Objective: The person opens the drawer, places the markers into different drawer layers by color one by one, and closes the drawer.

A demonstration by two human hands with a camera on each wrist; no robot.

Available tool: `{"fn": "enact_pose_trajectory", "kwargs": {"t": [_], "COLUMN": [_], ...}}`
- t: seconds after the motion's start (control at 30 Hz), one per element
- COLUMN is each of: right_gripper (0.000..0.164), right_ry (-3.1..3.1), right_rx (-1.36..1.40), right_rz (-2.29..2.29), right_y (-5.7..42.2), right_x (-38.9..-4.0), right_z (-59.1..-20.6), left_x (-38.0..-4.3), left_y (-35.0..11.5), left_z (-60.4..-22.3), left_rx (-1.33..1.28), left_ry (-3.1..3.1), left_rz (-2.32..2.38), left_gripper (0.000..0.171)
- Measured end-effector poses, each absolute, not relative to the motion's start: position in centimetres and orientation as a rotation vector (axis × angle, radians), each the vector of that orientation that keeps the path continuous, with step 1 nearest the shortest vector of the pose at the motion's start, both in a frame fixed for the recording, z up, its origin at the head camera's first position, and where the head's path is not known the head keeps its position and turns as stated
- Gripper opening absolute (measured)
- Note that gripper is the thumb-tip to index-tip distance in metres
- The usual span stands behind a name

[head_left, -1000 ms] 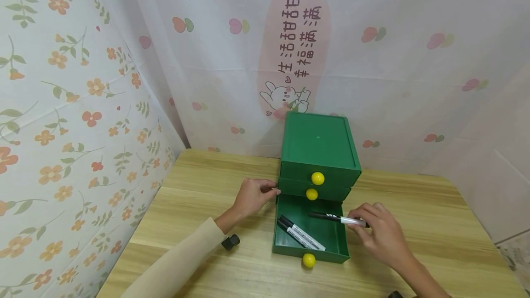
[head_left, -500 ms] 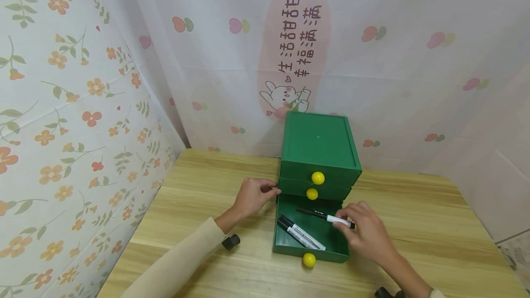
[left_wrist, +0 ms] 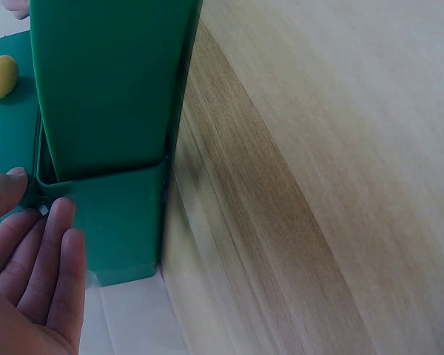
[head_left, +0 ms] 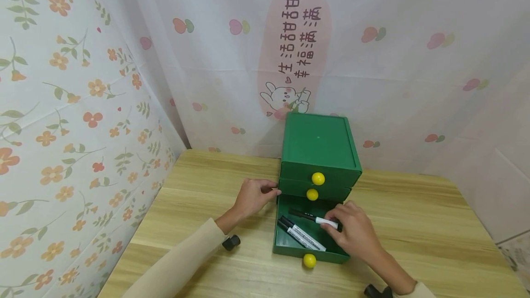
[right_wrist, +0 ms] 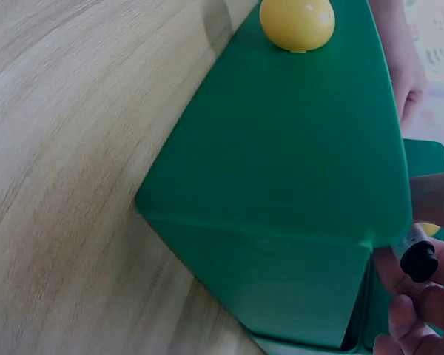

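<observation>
The green drawer cabinet (head_left: 320, 141) has its bottom drawer (head_left: 331, 255) pulled out. Inside that drawer, two white markers (head_left: 306, 237) with black caps lie side by side at a slant. My right hand (head_left: 354, 231) pinches a third marker (head_left: 320, 220) by its white barrel end, its black cap pointing left, over the drawer's inside. In the right wrist view this marker's black end (right_wrist: 419, 262) shows between the fingers. My left hand (head_left: 256, 195) rests its fingertips against the cabinet's left front edge; in the left wrist view its fingers (left_wrist: 63, 281) are nearly straight.
Yellow round knobs stick out from the drawer fronts: the top knob (head_left: 318, 178), the middle knob (head_left: 312, 194) and the bottom knob (head_left: 309, 260). The upper two drawers are closed. A wooden table (head_left: 198, 192) carries the cabinet, with a patterned curtain (head_left: 215, 82) behind.
My right hand has moved left with the marker, from the drawer's right side to farther over its inside. The left hand and the two lying markers have stayed put.
</observation>
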State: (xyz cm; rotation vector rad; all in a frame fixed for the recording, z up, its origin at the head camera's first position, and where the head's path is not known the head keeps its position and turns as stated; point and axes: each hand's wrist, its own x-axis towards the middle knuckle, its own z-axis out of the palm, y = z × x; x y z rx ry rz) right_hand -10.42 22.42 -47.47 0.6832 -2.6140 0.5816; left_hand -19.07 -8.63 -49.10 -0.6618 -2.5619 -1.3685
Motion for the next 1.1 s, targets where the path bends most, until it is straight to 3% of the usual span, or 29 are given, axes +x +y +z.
{"fn": "enact_pose_trajectory", "kwargs": {"t": [1.1], "right_gripper": [0.021], "right_ry": [-2.781], "right_rx": [0.756], "right_rz": [0.387], "right_y": [21.48], "right_x": [-10.43], "right_z": [-48.1], "left_x": [-19.0], "left_y": [-8.69], "left_z": [-49.08], "left_rx": [-0.666], "left_ry": [-2.552], "left_rz": [-1.367], "left_gripper": [0.017]}}
